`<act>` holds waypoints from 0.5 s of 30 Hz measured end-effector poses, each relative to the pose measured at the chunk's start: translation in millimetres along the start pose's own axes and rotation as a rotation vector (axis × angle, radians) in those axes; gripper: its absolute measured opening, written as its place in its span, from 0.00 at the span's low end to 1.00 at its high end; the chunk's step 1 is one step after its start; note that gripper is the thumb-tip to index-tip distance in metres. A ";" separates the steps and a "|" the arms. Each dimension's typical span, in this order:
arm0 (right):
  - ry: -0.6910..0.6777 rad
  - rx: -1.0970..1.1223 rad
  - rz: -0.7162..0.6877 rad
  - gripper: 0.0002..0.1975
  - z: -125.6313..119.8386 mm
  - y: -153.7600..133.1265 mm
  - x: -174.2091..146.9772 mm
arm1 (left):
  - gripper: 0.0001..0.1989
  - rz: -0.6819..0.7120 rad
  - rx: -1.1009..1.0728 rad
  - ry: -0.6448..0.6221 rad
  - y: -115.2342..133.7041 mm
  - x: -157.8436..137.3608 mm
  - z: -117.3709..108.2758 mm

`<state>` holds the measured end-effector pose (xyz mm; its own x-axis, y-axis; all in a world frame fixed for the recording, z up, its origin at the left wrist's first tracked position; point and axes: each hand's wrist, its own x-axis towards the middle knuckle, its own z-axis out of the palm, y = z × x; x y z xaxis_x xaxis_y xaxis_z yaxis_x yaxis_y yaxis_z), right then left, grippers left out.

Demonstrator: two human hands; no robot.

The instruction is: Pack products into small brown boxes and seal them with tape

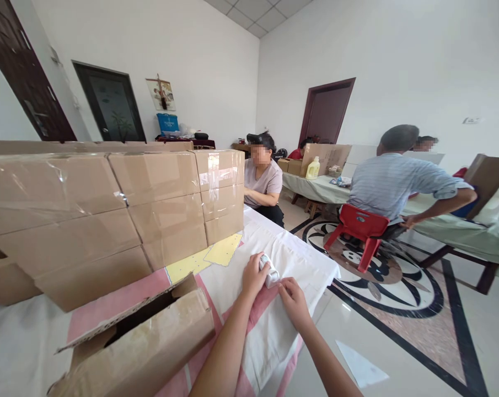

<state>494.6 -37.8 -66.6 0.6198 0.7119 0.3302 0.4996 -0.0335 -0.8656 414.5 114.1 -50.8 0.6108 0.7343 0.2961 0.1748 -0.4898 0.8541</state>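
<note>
Both hands are seen low in the middle of the view. A small white thing point(271, 271) is held in the left hand point(253, 275), with the fingers closed around it. The right hand point(293, 295) is curled just beside it, and its fingertips seem to touch the lower end of the white thing. Whether anything is gripped by the right hand cannot be told. What the white thing is cannot be told either; it is too small.

The white thing is held just above the white cloth point(290, 259) that is spread over the bench point(17, 342), close to the bench edge. It could be dropped if the grip is loosened. Then it might roll off the edge, past the right hand, and fall on the hard floor point(357, 325). The cloth hangs down over the edge, so it could be pulled and slid by an arm.

An open cardboard box point(150, 342) is laid on its side near the left arm. Its inside is dark, and what is in it cannot be seen. Behind the left hand, a stack of closed boxes point(121, 209) is piled up and shut with clear tape. What is in them is hidden. A yellow sheet point(216, 253) is tucked under the stack.

Far past the right hand, other people are seated at another table point(460, 231). A red chair point(360, 229) is used by one of them.
</note>
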 end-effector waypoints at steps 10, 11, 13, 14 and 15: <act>0.011 -0.001 -0.041 0.21 0.0 -2.0 -2.3 | 0.14 -0.028 0.054 0.047 7.6 0.4 0.2; 0.007 0.001 -0.047 0.20 -0.7 -3.7 -2.9 | 0.14 -0.020 0.058 0.061 12.9 -0.7 -1.5; -0.007 0.016 -0.063 0.19 -2.0 -8.7 -5.8 | 0.16 0.018 0.062 0.077 28.2 -5.4 -8.2; -0.017 0.033 -0.076 0.19 -2.3 -11.8 -8.4 | 0.16 0.050 0.061 0.064 37.7 -9.4 -13.5; -0.032 0.055 -0.094 0.18 -2.1 -15.3 -11.9 | 0.16 0.089 0.057 0.033 48.0 -14.8 -20.2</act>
<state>480.9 -47.3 -56.5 0.5517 0.7323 0.3992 0.5199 0.0723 -0.8511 398.2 89.2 -5.5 0.6002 0.7014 0.3845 0.1649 -0.5788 0.7986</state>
